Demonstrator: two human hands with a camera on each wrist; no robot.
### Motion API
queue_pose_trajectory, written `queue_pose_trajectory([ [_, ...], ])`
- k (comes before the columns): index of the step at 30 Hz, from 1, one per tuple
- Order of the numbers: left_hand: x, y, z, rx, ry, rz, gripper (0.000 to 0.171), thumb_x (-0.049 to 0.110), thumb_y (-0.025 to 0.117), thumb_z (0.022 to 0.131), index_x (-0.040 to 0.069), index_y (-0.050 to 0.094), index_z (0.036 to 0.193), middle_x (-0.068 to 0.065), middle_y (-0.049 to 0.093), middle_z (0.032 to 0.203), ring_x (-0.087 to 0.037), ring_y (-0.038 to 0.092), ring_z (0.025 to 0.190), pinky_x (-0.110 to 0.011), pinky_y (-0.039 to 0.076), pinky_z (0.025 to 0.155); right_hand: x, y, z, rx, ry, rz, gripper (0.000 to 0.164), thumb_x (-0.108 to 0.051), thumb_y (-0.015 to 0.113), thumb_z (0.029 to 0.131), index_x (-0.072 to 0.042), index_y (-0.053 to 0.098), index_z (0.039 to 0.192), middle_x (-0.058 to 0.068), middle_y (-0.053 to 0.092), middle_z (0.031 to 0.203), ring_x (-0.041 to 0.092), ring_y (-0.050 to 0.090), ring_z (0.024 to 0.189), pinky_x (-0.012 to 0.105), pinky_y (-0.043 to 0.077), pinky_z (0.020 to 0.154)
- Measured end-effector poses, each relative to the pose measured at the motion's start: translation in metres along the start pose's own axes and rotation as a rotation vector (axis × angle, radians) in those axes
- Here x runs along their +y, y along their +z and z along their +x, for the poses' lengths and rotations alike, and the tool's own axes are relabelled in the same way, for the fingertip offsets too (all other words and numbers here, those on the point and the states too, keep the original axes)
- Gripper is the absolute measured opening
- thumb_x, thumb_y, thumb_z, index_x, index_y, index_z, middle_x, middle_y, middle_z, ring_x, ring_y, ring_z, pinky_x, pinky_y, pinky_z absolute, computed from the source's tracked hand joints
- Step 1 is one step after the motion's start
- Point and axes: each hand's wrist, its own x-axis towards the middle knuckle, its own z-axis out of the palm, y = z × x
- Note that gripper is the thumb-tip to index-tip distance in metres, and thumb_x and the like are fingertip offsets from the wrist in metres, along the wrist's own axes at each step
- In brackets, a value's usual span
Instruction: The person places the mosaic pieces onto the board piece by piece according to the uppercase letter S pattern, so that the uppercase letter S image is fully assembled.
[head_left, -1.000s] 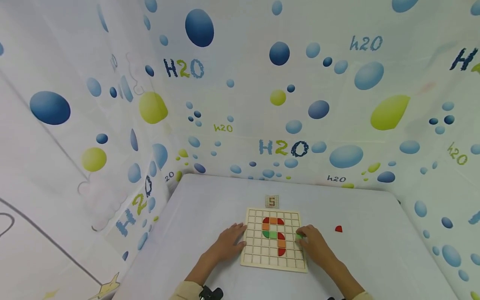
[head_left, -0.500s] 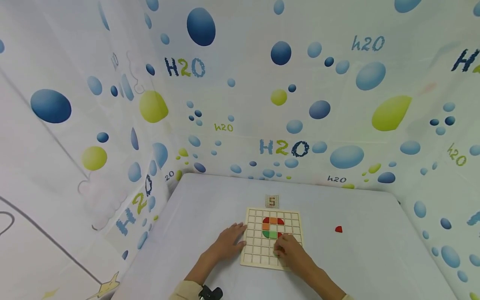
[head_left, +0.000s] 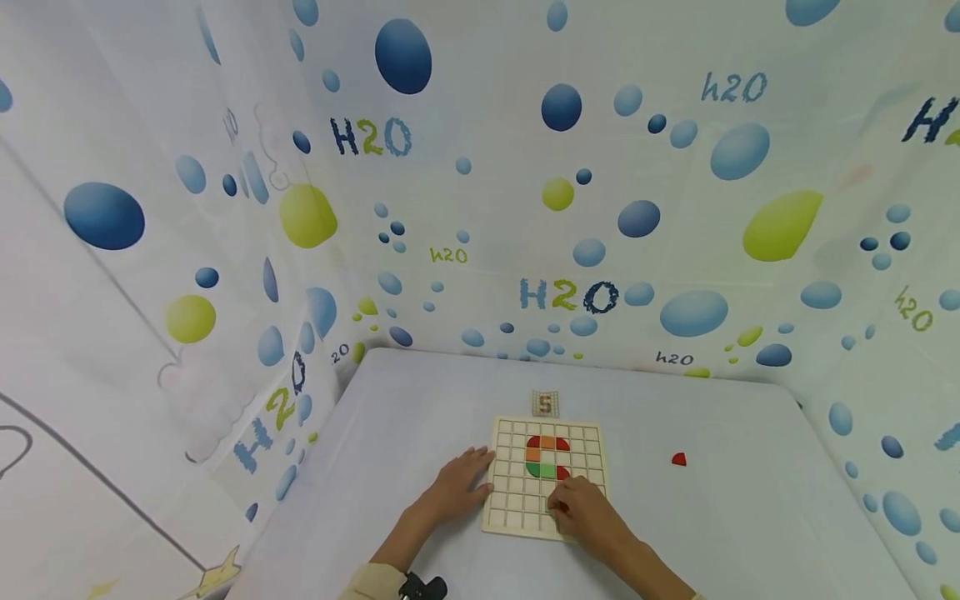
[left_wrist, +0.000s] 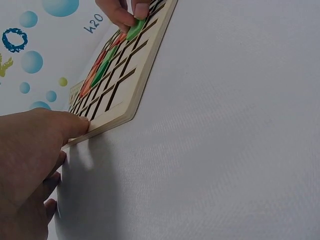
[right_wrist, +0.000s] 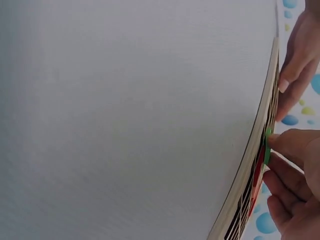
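A wooden grid board (head_left: 506, 501) lies on the white table. Red, orange and green tiles (head_left: 547, 470) sit in its cells, forming a curved figure. My left hand (head_left: 456, 486) rests at the board's left edge; in the left wrist view its thumb (left_wrist: 75, 125) touches the rim. Over the lower middle of the grid, my right hand (head_left: 587, 514) pinches a green tile (left_wrist: 135, 30) between thumb and fingertips. The right wrist view shows this green tile (right_wrist: 268, 146) edge-on, close over the board. Part of the coloured figure is hidden under the right hand.
A small gridded card (head_left: 545, 404) bearing a figure like a 5 lies just behind the board. One loose red tile (head_left: 678, 459) with a rounded side lies to the right. A curtain (head_left: 480, 208) printed with bubbles surrounds the table.
From the board's right edge, my right hand has moved left and slightly down over the grid with the green tile, then stayed nearly still. My left hand has kept its place.
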Motion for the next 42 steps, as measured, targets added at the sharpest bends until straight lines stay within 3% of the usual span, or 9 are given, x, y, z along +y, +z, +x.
queue_pose_trajectory([
  [5,0.001,-0.002,-0.001,0.005,0.002,0.000,0.061,0.029,0.066,0.104,0.008,0.046,0.158,-0.016,0.046,0.164,-0.040,0.038,0.154,-0.062,0.034,0.124,0.001,0.007,0.000,0.075,-0.049,-0.011,0.014,-0.006,0.085,0.087,-0.017,0.080,0.094,-0.016,0.072,0.093,0.004,0.061,0.091,0.039,0.055,0.089],
  [9,0.001,0.000,0.000,0.001,-0.001,-0.010,0.062,0.029,0.065,0.104,0.008,0.046,0.159,-0.016,0.045,0.165,-0.040,0.037,0.155,-0.062,0.033,0.124,-0.003,0.009,0.000,0.086,-0.027,-0.014,0.015,-0.006,0.083,0.088,-0.019,0.079,0.094,-0.017,0.073,0.093,0.009,0.066,0.098,0.044,0.053,0.093],
  [12,0.001,0.001,0.000,-0.002,-0.015,-0.022,0.061,0.029,0.065,0.104,0.009,0.046,0.159,-0.015,0.044,0.165,-0.039,0.037,0.155,-0.061,0.032,0.125,-0.006,0.007,-0.001,0.056,0.019,-0.012,0.014,-0.009,0.082,0.091,-0.021,0.077,0.096,-0.018,0.072,0.099,0.011,0.063,0.103,0.047,0.049,0.093],
  [18,0.004,-0.001,-0.002,0.007,-0.016,-0.019,0.060,0.029,0.065,0.104,0.009,0.047,0.159,-0.015,0.045,0.165,-0.039,0.037,0.155,-0.061,0.032,0.125,-0.006,0.006,0.000,0.037,0.021,-0.021,0.014,-0.014,0.084,0.090,-0.022,0.074,0.096,-0.016,0.069,0.102,0.010,0.059,0.101,0.043,0.045,0.088],
  [24,0.005,0.000,-0.002,0.013,-0.009,-0.003,0.060,0.028,0.066,0.104,0.008,0.048,0.158,-0.015,0.046,0.164,-0.039,0.039,0.154,-0.061,0.034,0.124,0.003,0.000,0.003,0.074,0.021,-0.027,0.015,-0.015,0.088,0.086,-0.021,0.076,0.094,-0.012,0.069,0.100,0.015,0.063,0.102,0.048,0.052,0.088],
  [29,0.005,-0.001,-0.001,0.004,-0.005,-0.005,0.060,0.028,0.065,0.104,0.008,0.047,0.158,-0.016,0.046,0.164,-0.040,0.038,0.154,-0.062,0.034,0.124,0.031,-0.024,0.007,0.108,0.217,0.033,0.013,-0.016,0.083,0.092,-0.015,0.078,0.104,-0.004,0.068,0.107,0.020,0.064,0.107,0.046,0.059,0.094],
  [32,0.003,-0.002,-0.001,0.000,0.010,-0.015,0.060,0.027,0.064,0.105,0.006,0.047,0.158,-0.018,0.046,0.164,-0.042,0.038,0.154,-0.063,0.033,0.124,0.057,-0.046,0.004,0.145,0.340,0.021,0.023,-0.015,0.079,0.095,-0.008,0.074,0.117,0.007,0.068,0.117,0.029,0.065,0.114,0.049,0.059,0.097],
  [37,0.002,0.000,-0.002,0.012,0.031,-0.006,0.060,0.027,0.063,0.105,0.006,0.046,0.158,-0.020,0.046,0.163,-0.044,0.038,0.153,-0.064,0.034,0.122,0.100,-0.079,-0.008,0.193,0.469,-0.025,0.037,-0.014,0.076,0.097,0.007,0.065,0.125,0.028,0.063,0.119,0.044,0.064,0.109,0.058,0.057,0.090],
  [42,0.001,0.001,-0.001,0.015,0.033,-0.017,0.060,0.027,0.062,0.105,0.006,0.045,0.159,-0.020,0.045,0.163,-0.045,0.037,0.153,-0.065,0.033,0.123,0.127,-0.098,-0.018,0.151,0.587,-0.033,0.047,-0.016,0.075,0.096,0.014,0.057,0.127,0.042,0.055,0.121,0.053,0.061,0.104,0.062,0.058,0.088],
])
